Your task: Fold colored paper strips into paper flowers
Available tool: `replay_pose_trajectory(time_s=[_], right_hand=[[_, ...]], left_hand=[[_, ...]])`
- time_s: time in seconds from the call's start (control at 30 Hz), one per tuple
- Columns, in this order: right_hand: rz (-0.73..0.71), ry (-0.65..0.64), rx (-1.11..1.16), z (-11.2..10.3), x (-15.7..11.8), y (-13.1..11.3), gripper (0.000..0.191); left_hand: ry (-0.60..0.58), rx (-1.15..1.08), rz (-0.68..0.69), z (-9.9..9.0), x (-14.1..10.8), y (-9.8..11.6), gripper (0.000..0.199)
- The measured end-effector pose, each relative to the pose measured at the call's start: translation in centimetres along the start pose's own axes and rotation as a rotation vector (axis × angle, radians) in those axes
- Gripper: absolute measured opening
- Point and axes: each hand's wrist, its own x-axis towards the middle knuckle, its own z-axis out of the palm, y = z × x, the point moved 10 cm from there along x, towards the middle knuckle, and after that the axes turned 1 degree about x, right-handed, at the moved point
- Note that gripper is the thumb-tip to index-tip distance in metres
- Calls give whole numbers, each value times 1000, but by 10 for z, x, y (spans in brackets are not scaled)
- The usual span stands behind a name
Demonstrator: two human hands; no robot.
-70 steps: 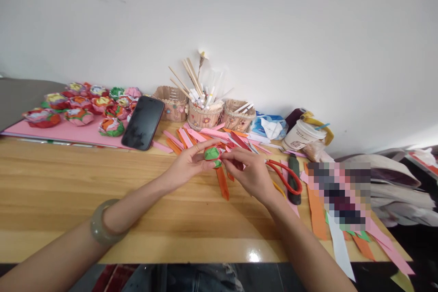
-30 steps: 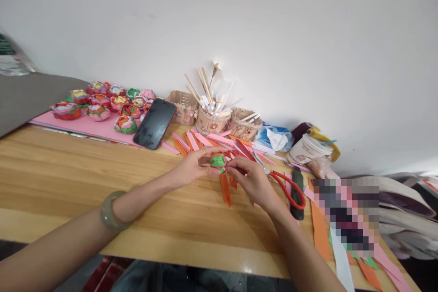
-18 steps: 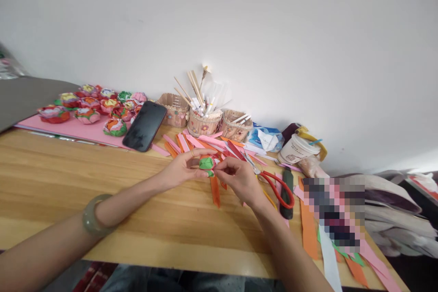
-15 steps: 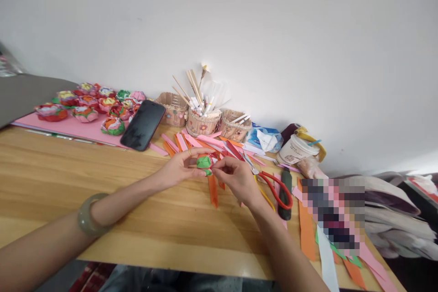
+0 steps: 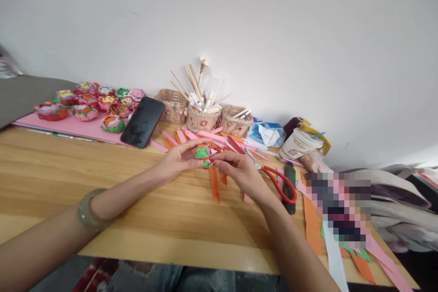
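Observation:
A small folded paper flower [image 5: 202, 153], green with pink, red and white parts, is held up over the middle of the table. My left hand [image 5: 178, 160] grips it from the left, thumb below and fingers behind it. At its right side my right hand [image 5: 234, 166] pinches the edge with thumb and forefinger. Pink and orange paper strips [image 5: 214, 185] lie under and behind both hands. Red-handled scissors [image 5: 278, 182] rest just right of my right hand, beside a dark green tube-like object [image 5: 289, 187].
Finished paper flowers [image 5: 85, 112] stand on pink sheets at the left, beside a black phone [image 5: 143, 122]. Three decorated baskets [image 5: 203, 118] line the wall; one holds sticks and pens. A tissue pack [image 5: 265, 133], a paper cup [image 5: 299, 145] and more paper strips [image 5: 311, 223] are at the right.
The flower is turned slightly in my hands, showing more of its green top. My right thumb and forefinger have shifted a little along its edge. The view has moved slightly.

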Motion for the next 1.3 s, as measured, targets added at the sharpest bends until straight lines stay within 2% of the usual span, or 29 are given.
replay_pose_trajectory(time_s=[0.17,0.47,0.7,0.9,1.1,1.3], right_hand=[[72,-129,81,6,0,9,16],[-19,-118,-7,7,0,-2,18],[23,-161,137,11,0,6,19],[74,-88,98,6,2,12,16],[29,23,11,-2,4,7,16],[40,54,30,-2,4,12,14]], left_hand=[[-113,25,-31,8,-3,-6,53],[-115,23,-77,8,-4,-5,57],[-150,-85,-91,11,-5,-4,55],[-146,-121,-117,13,-6,-5,53],[-116,-56,-63,11,-3,-6,54],[-131,-16,-97,8,-1,-15,57]])
